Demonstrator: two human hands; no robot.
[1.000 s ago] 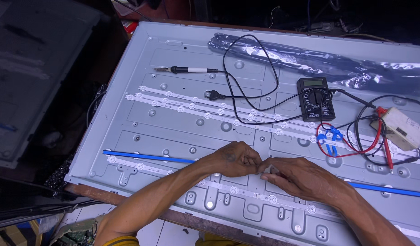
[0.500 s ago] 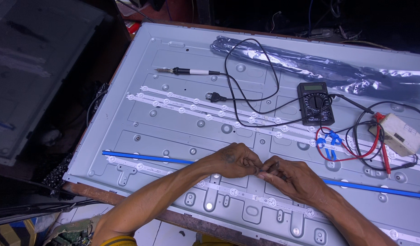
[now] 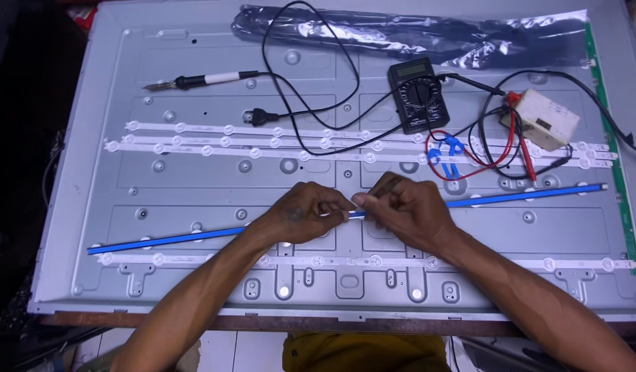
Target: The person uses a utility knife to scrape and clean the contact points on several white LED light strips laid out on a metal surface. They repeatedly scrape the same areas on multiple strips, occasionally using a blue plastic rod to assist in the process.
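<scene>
Grey metal back panel (image 3: 194,186) covers the tabletop, and the long blue strip (image 3: 166,238) lies across it slantwise, from lower left to upper right. Left hand (image 3: 301,213) and right hand (image 3: 401,207) meet at its middle, fingers pinched narrow on the strip. White strips (image 3: 228,146) lie above and below; the multimeter (image 3: 418,95) and soldering iron (image 3: 201,80) sit well apart, near the far edge.

A black multimeter (image 3: 418,94) with a small grey screen lies beside a cream rectangular box (image 3: 542,118).
</scene>
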